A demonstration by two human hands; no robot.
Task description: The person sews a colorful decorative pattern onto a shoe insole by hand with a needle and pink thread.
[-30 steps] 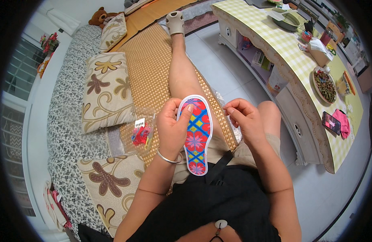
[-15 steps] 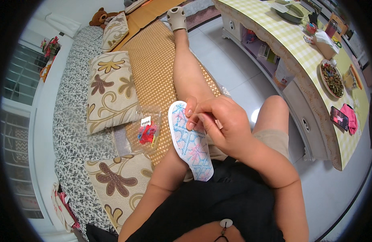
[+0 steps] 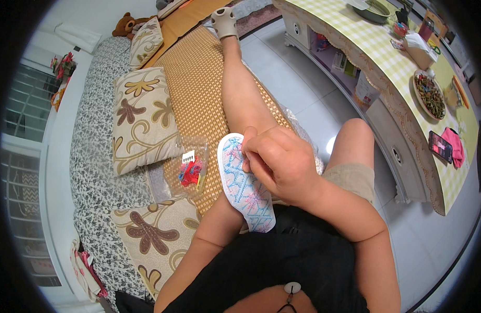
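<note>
Since half a second ago, the insole (image 3: 244, 185) has tipped a little, its pale stitched back facing up over the lap. Thread could snag or tangle if pulled blind. Right hand (image 3: 279, 166) curls over its far edge, fingertips pinched together; left hand is hidden beneath, grip unclear. Thread packet (image 3: 191, 169) lies left on the mat.

The right hand (image 3: 282, 164) is curled, fingers bent inward, lying over the mostly hidden left hand (image 3: 246, 136).
</note>
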